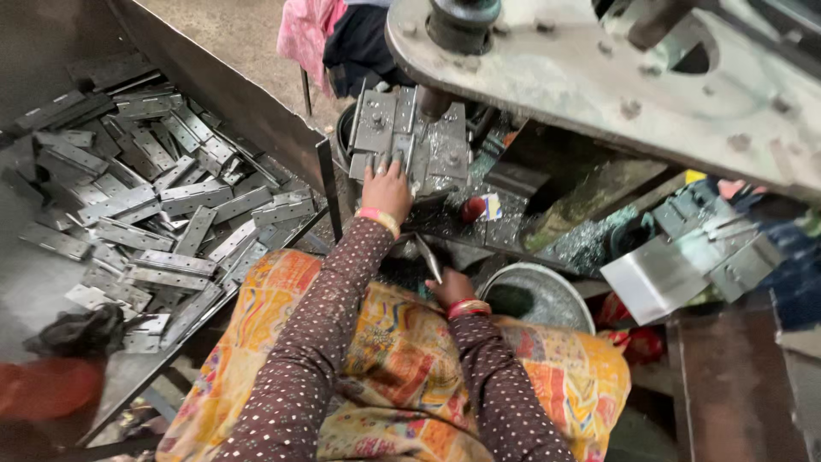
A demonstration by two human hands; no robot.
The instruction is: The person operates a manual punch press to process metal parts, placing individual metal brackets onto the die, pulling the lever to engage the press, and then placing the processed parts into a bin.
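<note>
Hinge plate (430, 257) in our right hand (451, 289), grip pinched on it, low beside press die (409, 137). Left hand (386, 190) flat on die, grip wide. Big hinge pile (145, 205) in tray at left; how many pressed, we can't tell.

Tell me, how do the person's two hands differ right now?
The left hand reaches up, fingers spread on the metal plates under the press; the right hand stays low near the lap, gripping one thin metal strip. Both wear wrist bangles and dotted sleeves.
</note>
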